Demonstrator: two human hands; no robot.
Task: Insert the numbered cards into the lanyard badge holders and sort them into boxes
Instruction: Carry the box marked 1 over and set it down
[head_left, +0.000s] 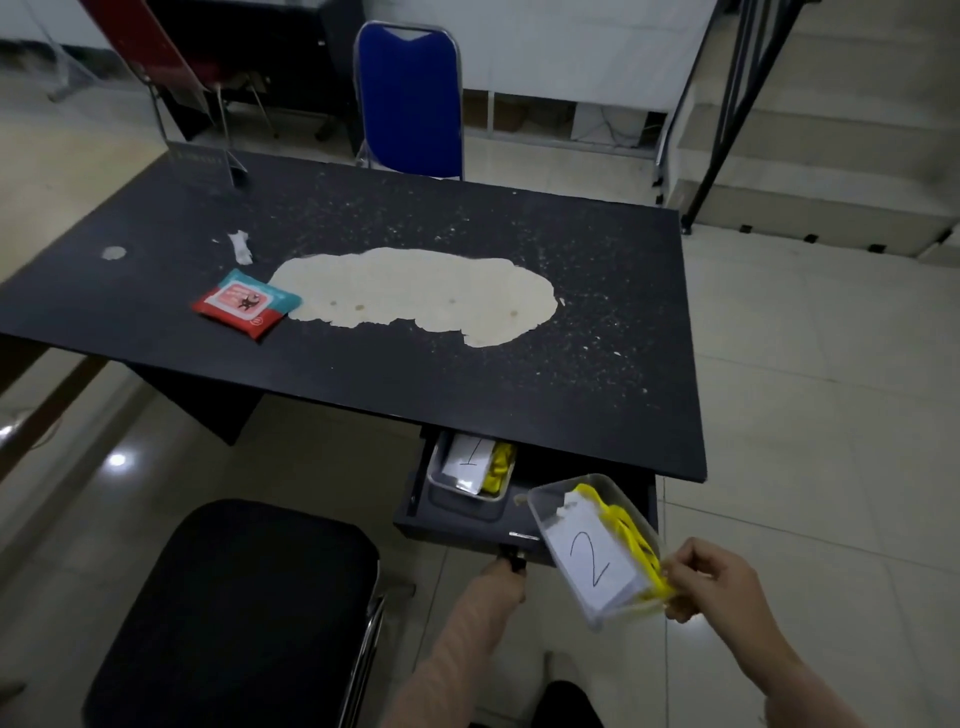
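A clear plastic box (550, 506) holds a white card marked 2 (597, 564) and yellow lanyards (631, 530). My right hand (714, 584) grips its near end and holds it tilted, in the air, in front of the desk's open drawer (457, 519). Inside the drawer lies a second clear box (470, 475) with a card marked 1 and yellow lanyards. My left hand (506, 571) is closed on the drawer's handle (514, 558) at its front edge.
The black desk top (363, 364) has a large worn pale patch, a red and teal wipes packet (247, 304) and a scrap of white paper (240, 247). A black padded chair (239, 608) stands at the near left, a blue chair (410, 98) beyond the desk.
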